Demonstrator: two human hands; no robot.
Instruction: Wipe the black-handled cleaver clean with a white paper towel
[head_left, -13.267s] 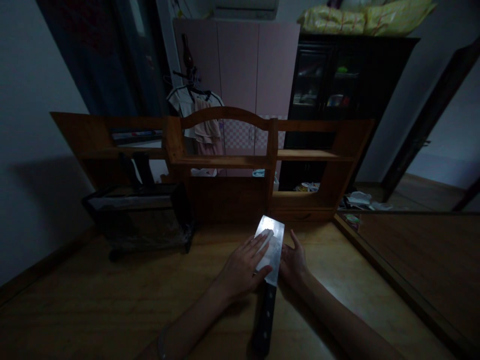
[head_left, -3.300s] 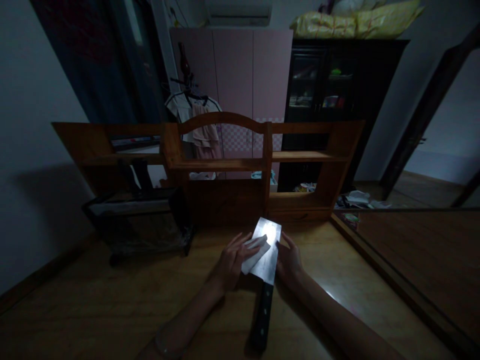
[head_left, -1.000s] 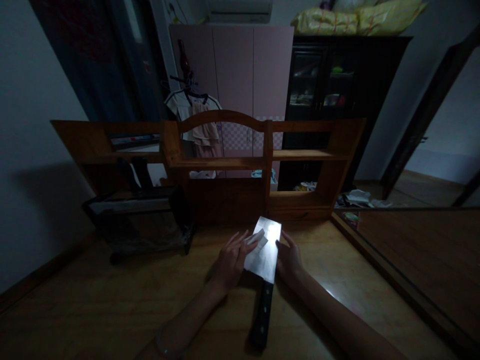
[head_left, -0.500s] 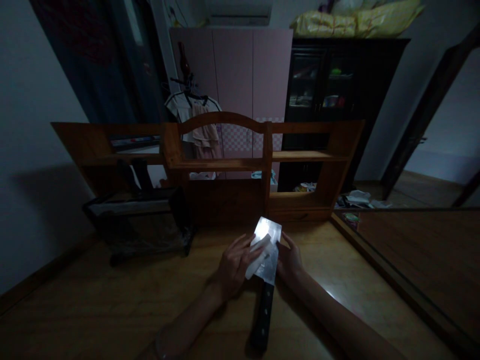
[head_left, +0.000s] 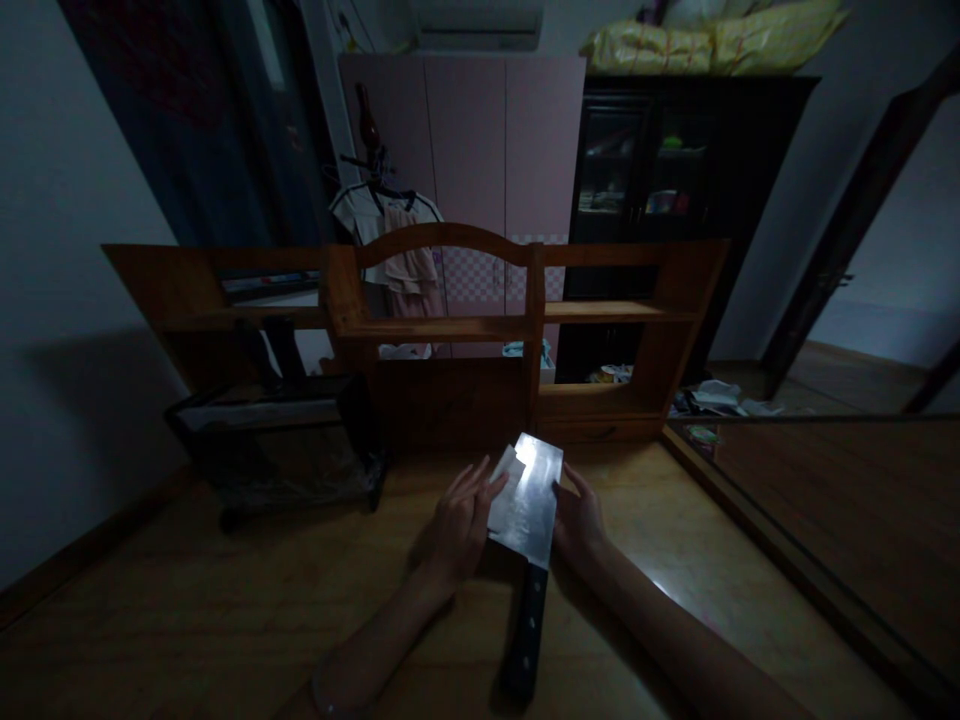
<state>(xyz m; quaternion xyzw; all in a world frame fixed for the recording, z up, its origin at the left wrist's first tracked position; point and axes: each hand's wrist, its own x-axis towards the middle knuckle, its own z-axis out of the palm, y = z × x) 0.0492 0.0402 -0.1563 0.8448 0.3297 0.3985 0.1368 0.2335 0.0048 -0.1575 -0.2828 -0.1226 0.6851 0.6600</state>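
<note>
Dim room. Wooden desk (head_left: 225, 600) near. Open wooden shelf unit (head_left: 450, 328) along its far edge, black wire rack (head_left: 270, 440) at left. Far back: pink wardrobe (head_left: 465, 150); dark glass-door cabinet (head_left: 660, 170) right of it, yellow bags (head_left: 712, 40) on top. Hanging clothes (head_left: 397, 240) left of wardrobe. Pale wall (head_left: 60, 250) left.

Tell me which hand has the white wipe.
The left hand: its fingertips touch the white wipe on the cleaver; the right hand rests bare at the blade's other edge.
</note>
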